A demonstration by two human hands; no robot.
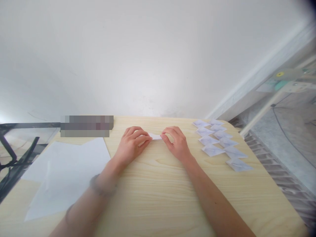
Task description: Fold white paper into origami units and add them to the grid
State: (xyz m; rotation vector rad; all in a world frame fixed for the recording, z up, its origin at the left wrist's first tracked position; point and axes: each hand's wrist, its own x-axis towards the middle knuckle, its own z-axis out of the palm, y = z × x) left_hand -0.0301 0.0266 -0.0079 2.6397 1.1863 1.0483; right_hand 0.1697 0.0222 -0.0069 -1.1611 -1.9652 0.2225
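Observation:
A small folded piece of white paper (156, 136) spans the gap between my hands, above the middle of the table. Its left end is pinched by my left hand (134, 141), thumb against fingers. My right hand (175, 141) grips the opposite end between thumb and fingertips. Both ends of the paper are hidden under the fingers. To the right, several folded white paper pieces (212, 150), diamond-shaped, lie in two slanting columns on the table.
Large white paper sheets (71, 168) lie on the left of the wooden table (153, 200). A blurred-out object (86, 126) sits at the back left edge. Behind rises a white wall (158, 59). Black metal bars (29, 125) stand at the left; a pale frame (261, 115) is at the right.

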